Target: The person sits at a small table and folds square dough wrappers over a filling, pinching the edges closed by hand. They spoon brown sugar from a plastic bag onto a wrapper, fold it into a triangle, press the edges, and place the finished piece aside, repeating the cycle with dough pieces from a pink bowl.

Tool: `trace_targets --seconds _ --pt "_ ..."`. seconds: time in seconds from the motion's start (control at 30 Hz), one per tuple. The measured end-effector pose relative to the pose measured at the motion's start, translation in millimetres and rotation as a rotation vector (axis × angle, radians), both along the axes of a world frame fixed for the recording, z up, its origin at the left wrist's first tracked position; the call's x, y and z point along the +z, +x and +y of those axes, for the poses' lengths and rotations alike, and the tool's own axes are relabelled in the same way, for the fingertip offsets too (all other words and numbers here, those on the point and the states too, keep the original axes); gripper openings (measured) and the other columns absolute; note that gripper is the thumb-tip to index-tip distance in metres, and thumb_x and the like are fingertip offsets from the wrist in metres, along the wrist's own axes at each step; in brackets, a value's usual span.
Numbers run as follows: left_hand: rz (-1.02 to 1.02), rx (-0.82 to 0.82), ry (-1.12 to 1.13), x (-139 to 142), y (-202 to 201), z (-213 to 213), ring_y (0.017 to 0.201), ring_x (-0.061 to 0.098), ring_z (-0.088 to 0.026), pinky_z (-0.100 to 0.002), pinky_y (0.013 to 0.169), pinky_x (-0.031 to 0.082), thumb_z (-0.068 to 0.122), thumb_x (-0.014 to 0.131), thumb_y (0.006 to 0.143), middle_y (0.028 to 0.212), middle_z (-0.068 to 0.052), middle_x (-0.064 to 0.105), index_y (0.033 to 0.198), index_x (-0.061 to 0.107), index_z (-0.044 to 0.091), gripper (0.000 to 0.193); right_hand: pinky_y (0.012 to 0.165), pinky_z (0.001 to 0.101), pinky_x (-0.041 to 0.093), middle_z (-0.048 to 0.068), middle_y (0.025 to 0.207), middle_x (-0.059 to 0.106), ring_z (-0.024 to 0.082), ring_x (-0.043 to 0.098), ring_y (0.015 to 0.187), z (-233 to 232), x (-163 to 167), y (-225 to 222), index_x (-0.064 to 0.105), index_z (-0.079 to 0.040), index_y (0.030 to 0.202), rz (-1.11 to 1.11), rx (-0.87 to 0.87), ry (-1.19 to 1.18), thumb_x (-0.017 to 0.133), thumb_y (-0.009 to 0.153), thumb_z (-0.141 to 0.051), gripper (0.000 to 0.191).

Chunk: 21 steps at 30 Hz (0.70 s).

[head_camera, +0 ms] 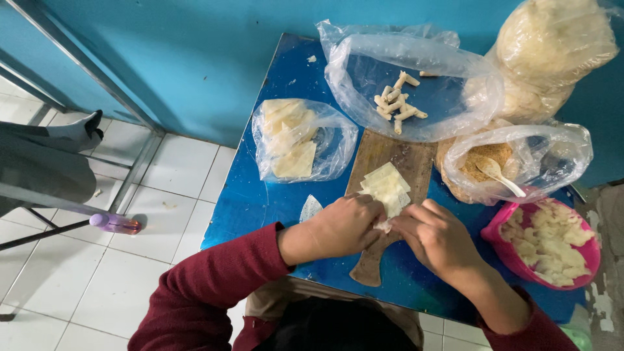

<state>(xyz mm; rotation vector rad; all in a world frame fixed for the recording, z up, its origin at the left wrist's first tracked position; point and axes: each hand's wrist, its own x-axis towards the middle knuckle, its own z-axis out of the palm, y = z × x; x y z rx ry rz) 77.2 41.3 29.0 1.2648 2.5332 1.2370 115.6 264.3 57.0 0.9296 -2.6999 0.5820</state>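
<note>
The left hand (pixel 342 224) and the right hand (pixel 437 237) are meeting over the near end of the wooden board (pixel 390 195) on the blue bench (pixel 260 195), both pinching a small pale wrapper (pixel 383 225) between their fingertips; how tightly they are gripping is hidden by the knuckles. Just beyond the hands a stack of wrappers (pixel 387 187) is lying on the board, and farther off an open bag is holding finished rolls (pixel 398 104). Beside the right hand a pink bowl (pixel 549 244) of white filling is sitting at the bench edge, with a bag of crumbs (pixel 487 159) and a spoon (pixel 499 175) behind it. The thin wrapper looks likely to tear if pulled unevenly, and the right elbow could be nudging the bowl off the edge.
</note>
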Motion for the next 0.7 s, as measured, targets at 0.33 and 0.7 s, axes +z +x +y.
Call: trace_targets --seconds 0.33,0.7 --pt "0.156 0.029 -0.048 -3.2 7.2 4.9 0.090 0.067 -0.039 -0.046 0.081 0.054 0.024 0.070 0.086 0.095 -0.018 0.066 0.105 0.062 0.002 0.030 0.073 0.0389 0.051 0.008 0.093 0.069 0.030 0.062 0.084 -1.2 5.0 -2.5 0.074 -0.003 0.098 -0.087 -0.027 -0.034 0.069 0.089 -0.011 0.013" --pt "-0.048 0.106 -0.036 -14.9 -0.2 8.6 0.089 0.067 -0.039 -0.047 0.077 0.054 0.020 0.065 0.092 0.089 -0.017 0.067 0.095 0.062 0.003 0.017 0.069 0.0382 0.051 0.007 0.082 0.069 0.029 0.065 0.080 -6.2 -7.4 -5.0 0.075 -0.007 0.086 -0.179 -0.180 -0.109 0.076 0.083 -0.015 0.009"
